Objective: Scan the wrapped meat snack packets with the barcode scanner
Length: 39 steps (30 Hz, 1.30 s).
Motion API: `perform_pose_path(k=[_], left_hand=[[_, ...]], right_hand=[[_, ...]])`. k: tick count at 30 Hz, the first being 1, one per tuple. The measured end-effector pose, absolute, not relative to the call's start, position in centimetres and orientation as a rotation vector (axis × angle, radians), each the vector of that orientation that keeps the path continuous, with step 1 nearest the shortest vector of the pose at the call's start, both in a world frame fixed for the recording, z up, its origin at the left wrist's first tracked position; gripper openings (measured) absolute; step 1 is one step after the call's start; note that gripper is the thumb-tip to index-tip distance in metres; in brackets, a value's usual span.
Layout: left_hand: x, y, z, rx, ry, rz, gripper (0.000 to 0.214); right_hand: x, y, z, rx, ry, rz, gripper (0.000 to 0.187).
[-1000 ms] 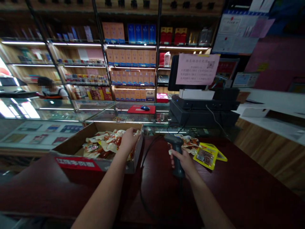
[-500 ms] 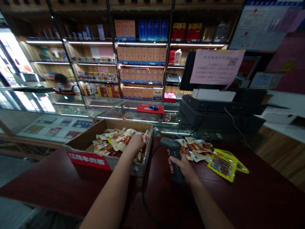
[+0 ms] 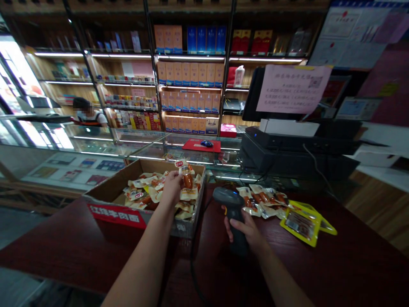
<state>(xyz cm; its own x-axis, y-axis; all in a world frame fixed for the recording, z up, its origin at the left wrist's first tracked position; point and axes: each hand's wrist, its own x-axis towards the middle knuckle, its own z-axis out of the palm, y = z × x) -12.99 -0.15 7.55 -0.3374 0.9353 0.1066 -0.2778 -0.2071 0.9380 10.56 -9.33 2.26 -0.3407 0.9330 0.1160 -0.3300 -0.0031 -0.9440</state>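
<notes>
Over the cardboard box [image 3: 188, 228], my left hand [image 3: 173, 186] is closed on the edge of a snack packet [image 3: 187, 177], a vacuum-sealed pouch with a brown piece inside, lifted above the others. Several similar packets [image 3: 147, 187] lie heaped in the box. My right hand [image 3: 247, 230] grips the handle of a dark barcode scanner [image 3: 234, 209], its head tilted towards the box. To the scanner's right, several more sealed packets [image 3: 263, 200] lie on the dark red table, beside flat yellow packets [image 3: 302, 224].
The scanner's cable [image 3: 192, 256] runs over the table [image 3: 128, 256]. Behind it stand a glass counter [image 3: 153, 149] with a mouse [image 3: 206, 143] on a red mat, and a monitor [image 3: 252, 94] bearing a pink notice. A person [image 3: 87, 115] is at the far left, before stocked shelves.
My left hand has come up from the heap, moving slightly left, with a packet in it. My right hand still holds the scanner, with its head shifted slightly left.
</notes>
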Motion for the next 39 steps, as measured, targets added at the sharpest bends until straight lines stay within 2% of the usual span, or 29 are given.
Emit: perform_pose_path(k=[4,9,13,16,18,21,27,33,39], left_hand=[[-13.4,-1.2,8.7,0.754,0.867,1.509,0.009],[-14.3,-2.5,9.4,0.469,0.430,1.146,0.020],[-14.7,-2.9,9.3,0.264,0.277,1.086,0.022],[-15.1,-2.9,9.1,0.224,0.263,1.039,0.022],[-15.1,-2.9,9.1,0.228,0.261,1.021,0.022],[-14.1,-3.4,9.2,0.246,0.256,1.018,0.021],[-8.6,-5.2,9.8,0.307,0.226,1.087,0.009],[-5.8,-5.6,8.7,0.320,0.187,1.118,0.013],[-6.9,-5.9,6.4,0.326,0.058,1.184,0.012]], right_hand=[[10.5,-9.6,2.7,-0.729,-1.223,1.549,0.038],[10.5,-9.8,3.1,-0.710,-1.232,1.547,0.037],[10.6,-9.9,3.2,-0.665,-1.233,1.549,0.029],[10.6,-10.0,3.3,-0.633,-1.205,1.564,0.034],[10.5,-10.1,3.3,-0.610,-1.203,1.582,0.037],[10.3,-10.3,3.4,-0.609,-1.241,1.615,0.032],[10.3,-10.6,3.4,-0.611,-1.253,1.643,0.034],[11.4,-10.3,3.6,-0.548,-1.145,1.609,0.047],[12.0,-9.8,4.0,-0.518,-1.104,1.526,0.041]])
